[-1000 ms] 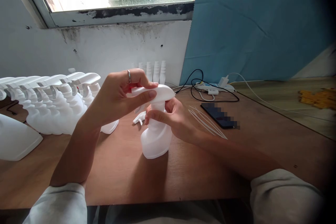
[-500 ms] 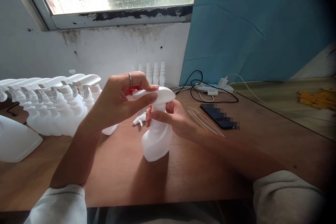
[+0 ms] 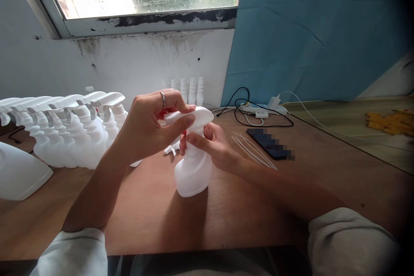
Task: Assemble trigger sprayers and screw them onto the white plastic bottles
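Note:
A white plastic spray bottle (image 3: 192, 172) stands on the wooden table (image 3: 258, 198) in front of me. My left hand (image 3: 148, 125), a ring on one finger, is closed over the white trigger head (image 3: 197, 117) on top of the bottle. My right hand (image 3: 210, 144) is wrapped around the bottle's neck just under the head, thumb and fingers pinched on the collar. A little red shows between my fingers at the head. Another loose white trigger part (image 3: 171, 148) lies on the table behind the bottle.
A row of several finished white spray bottles (image 3: 64, 129) lines the left side, with a bare bottle (image 3: 19, 174) at far left. Thin white tubes (image 3: 254, 151), a dark phone (image 3: 270, 143), cables and a power strip (image 3: 261, 110) lie at right. Small white parts (image 3: 190, 88) stand by the wall.
Both hands stay on the bottle. My left hand has turned slightly on the trigger head and the bottle has shifted a little; my right fingers have moved higher on the neck.

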Demonstrator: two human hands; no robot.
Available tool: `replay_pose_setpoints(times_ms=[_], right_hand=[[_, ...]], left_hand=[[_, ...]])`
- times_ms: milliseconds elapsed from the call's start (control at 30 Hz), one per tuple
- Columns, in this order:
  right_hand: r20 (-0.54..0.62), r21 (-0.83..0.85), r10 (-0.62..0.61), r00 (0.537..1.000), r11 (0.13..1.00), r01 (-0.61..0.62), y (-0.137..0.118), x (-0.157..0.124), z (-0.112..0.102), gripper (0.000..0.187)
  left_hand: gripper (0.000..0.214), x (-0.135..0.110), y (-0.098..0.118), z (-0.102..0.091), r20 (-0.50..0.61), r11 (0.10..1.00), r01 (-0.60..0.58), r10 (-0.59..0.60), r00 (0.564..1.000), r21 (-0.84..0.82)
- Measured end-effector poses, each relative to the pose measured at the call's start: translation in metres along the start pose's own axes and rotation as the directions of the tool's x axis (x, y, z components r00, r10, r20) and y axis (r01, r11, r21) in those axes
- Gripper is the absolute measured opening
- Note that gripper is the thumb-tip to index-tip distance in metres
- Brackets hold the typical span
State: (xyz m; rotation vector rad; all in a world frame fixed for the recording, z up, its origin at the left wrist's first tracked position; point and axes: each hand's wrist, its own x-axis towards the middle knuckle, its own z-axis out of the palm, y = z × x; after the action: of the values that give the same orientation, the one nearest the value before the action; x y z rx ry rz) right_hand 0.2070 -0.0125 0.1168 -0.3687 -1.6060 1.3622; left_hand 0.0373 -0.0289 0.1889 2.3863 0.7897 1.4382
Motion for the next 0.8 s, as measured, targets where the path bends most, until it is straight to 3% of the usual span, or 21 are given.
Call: replay_pose_setpoints(times_ms=[300,600,700,800], right_hand=[[-0.032,-0.046,0.011,0.999,0.999,-0.012,-0.004,0.001,0.003,0.031],[0.208,-0.037,0.129,0.970,0.992,-0.124,-0.009,0.013,-0.025,0.026],[0.319,0.030,0.171,0.932,0.981,-0.190,-0.008,0.016,-0.033,0.026],[0.395,0.079,0.192,0.898,0.967,-0.242,-0.007,0.017,-0.037,0.032]], left_hand=[[0.015,0.002,-0.003,-0.001,0.028,0.998,-0.009,0.011,1.000,-0.070],[0.024,0.007,-0.008,-0.013,0.154,0.998,0.022,-0.011,0.988,-0.066],[0.024,0.009,-0.009,-0.026,-0.004,0.997,-0.060,0.060,0.998,-0.046],[0.018,0.009,-0.012,-0.042,-0.196,0.987,-0.160,0.155,0.968,-0.011]])
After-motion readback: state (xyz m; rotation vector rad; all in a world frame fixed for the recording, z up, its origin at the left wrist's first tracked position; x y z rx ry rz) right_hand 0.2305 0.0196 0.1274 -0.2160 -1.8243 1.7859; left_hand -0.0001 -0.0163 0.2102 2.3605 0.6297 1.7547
